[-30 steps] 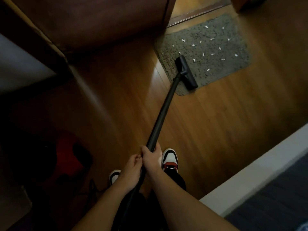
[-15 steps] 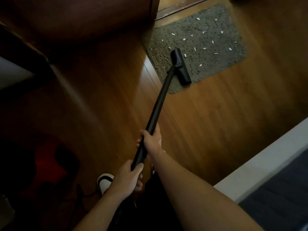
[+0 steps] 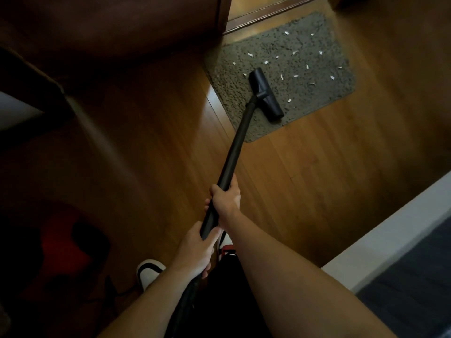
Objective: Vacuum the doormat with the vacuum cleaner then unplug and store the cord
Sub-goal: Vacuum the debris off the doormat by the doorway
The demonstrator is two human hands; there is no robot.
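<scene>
A grey doormat (image 3: 302, 69) lies on the wooden floor in front of a doorway, strewn with several small white scraps (image 3: 250, 54). The vacuum's black floor head (image 3: 266, 93) rests on the mat's near left part. Its black wand (image 3: 234, 152) runs back toward me. My right hand (image 3: 225, 197) grips the wand higher up; my left hand (image 3: 195, 250) grips it just below, near where the hose starts. The red vacuum body (image 3: 63, 250) sits in shadow at the lower left, with a dark cord (image 3: 114, 289) on the floor beside it.
A dark wooden door (image 3: 122, 25) stands open at the upper left beside the mat. A white ledge (image 3: 390, 232) with a dark surface behind it runs along the lower right. My shoes (image 3: 148, 270) stand on the floor below my hands.
The floor head has slid further onto the mat, toward its middle. My right hand has moved up the wand, away from my left hand.
</scene>
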